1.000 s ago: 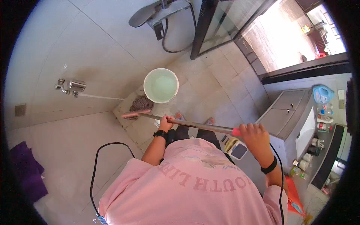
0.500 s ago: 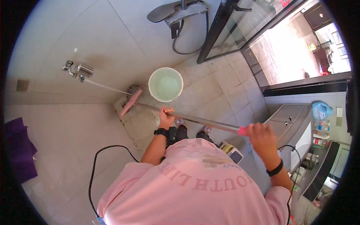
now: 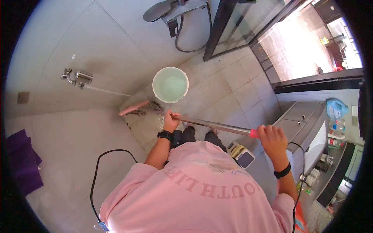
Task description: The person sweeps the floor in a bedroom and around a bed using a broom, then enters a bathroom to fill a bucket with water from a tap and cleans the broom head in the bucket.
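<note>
Both my hands are closed round one long-handled broom (image 3: 217, 125) with a metal pole and a pink grip end. My left hand (image 3: 170, 121) grips the pole partway down, nearer the head. At the pink grip end, my right hand (image 3: 272, 140) is wrapped round. The pink broom head (image 3: 134, 108), with dark bristles, is held to the left near the wall. Water runs from a chrome tap (image 3: 82, 77) in a stream toward the head. Just beyond the pole stands a pale bucket (image 3: 170, 85) with water in it.
A glass door (image 3: 233, 27) with a dark frame stands at the far side. To the right are a grey cabinet (image 3: 297, 116) and bottles (image 3: 336, 108). A shower fixture (image 3: 175, 15) hangs on the far wall. Purple cloth (image 3: 23, 163) is at the left.
The broom head has turned, so its bristles now face nearer and to the right instead of toward the far wall. Both hands keep their hold on the pole.
</note>
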Tool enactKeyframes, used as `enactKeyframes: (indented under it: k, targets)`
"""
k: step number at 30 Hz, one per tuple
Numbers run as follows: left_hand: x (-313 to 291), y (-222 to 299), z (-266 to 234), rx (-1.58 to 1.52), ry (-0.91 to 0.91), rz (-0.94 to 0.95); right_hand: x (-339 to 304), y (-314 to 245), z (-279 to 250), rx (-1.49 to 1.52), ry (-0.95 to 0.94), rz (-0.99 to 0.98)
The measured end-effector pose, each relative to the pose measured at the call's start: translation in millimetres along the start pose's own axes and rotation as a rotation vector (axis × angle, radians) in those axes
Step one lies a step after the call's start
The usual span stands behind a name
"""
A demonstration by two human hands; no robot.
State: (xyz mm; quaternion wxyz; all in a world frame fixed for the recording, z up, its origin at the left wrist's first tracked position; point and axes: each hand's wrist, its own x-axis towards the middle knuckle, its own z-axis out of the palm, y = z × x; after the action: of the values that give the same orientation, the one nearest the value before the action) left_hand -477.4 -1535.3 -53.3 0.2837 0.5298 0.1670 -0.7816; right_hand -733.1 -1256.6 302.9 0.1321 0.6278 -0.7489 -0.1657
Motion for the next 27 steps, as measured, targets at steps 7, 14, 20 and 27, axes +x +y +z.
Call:
enactKeyframes:
  k: [7, 14, 20, 27]
  targets:
    - [19.7, 6.3, -22.1, -0.3, -0.248, -0.113, -9.9, -15.6, 13.4, -0.084, 0.015, -0.099]
    - [89.4, 27.1, -120.1, 0.892, -0.312, 0.405, -6.0, -47.4, 11.1, 0.331, -0.31, 0.065]
    - [18.4, -11.4, -40.5, 1.654, -0.549, 0.495, -27.2, 4.8, 28.5, 0.666, -0.65, 0.277]
    - [3.5, -38.6, -11.7, 0.975, -0.324, 0.056, -17.2, 79.7, 15.6, 0.756, -0.782, 0.293]
